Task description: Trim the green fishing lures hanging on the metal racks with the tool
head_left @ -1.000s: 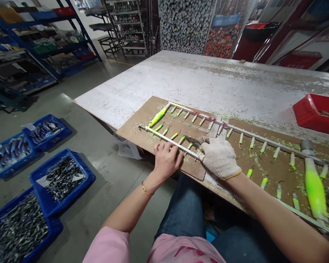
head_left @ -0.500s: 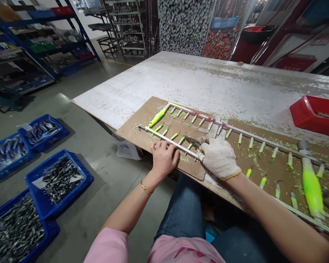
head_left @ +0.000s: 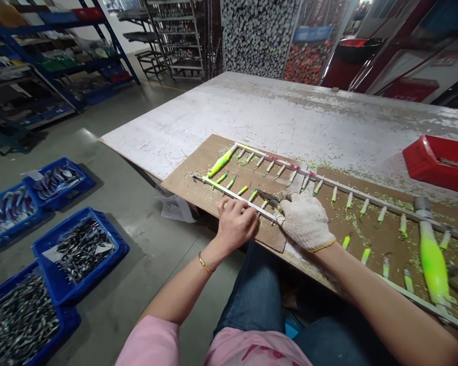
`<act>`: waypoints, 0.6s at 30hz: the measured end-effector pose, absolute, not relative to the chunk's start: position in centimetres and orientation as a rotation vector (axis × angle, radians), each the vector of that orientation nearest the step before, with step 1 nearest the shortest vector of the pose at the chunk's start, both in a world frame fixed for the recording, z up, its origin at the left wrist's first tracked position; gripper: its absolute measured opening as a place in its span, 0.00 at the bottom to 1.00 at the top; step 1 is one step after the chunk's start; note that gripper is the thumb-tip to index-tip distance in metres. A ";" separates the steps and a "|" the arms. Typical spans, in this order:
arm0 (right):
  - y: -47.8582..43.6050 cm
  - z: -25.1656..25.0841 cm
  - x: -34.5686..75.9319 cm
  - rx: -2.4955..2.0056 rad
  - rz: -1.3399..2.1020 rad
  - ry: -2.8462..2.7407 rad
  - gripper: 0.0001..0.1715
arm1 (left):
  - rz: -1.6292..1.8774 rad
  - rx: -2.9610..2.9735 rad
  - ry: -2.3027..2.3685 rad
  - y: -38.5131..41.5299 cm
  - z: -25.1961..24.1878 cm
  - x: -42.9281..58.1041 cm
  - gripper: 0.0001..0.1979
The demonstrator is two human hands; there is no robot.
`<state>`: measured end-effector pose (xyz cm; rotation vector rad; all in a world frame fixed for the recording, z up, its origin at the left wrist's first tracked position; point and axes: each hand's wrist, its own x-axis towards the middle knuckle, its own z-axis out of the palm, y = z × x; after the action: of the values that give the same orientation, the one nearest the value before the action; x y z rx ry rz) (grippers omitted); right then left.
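A long frame of white rails (head_left: 229, 190) lies on brown cardboard, with small yellow-green fishing lure bodies (head_left: 243, 189) hanging in a row off its bars. My bare left hand (head_left: 236, 221) is at the near rail, fingers curled over its edge; its fingertips are partly hidden. My right hand (head_left: 307, 218), in a white knit glove, is closed round dark pliers (head_left: 267, 195), their jaws beside a lure body at the near rail. The pliers' handles are mostly hidden in the glove. A large yellow-green piece (head_left: 222, 161) spans the frame's left end.
Yellow-green shavings lie over the cardboard (head_left: 187, 157) and the white table (head_left: 168, 119). A red bin (head_left: 423, 157) stands at the right. Another large yellow-green piece (head_left: 433, 259) crosses the frame. Blue crates (head_left: 124, 249) of small parts sit on the floor at left.
My left hand has slid a little to the right along the near rail, towards the pliers. My right hand and the pliers have hardly moved.
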<state>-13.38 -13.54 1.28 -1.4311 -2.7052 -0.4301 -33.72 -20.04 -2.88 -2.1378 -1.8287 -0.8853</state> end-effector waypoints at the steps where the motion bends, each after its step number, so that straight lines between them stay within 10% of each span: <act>1: -13.5 1.3 -13.4 -1.429 -0.430 -2.709 0.23 | -0.889 -2.089 -1.865 -20.0 -2.9 -33.8 0.07; 18: -13.6 1.4 -13.6 -1.457 -0.435 -2.702 0.21 | -0.907 -2.199 -1.794 -20.4 -2.9 -33.6 0.06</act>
<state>-13.63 -13.64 1.44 -1.4570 -2.7016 -0.4349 -33.57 -20.40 -2.86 -2.1993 -1.7937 -0.9069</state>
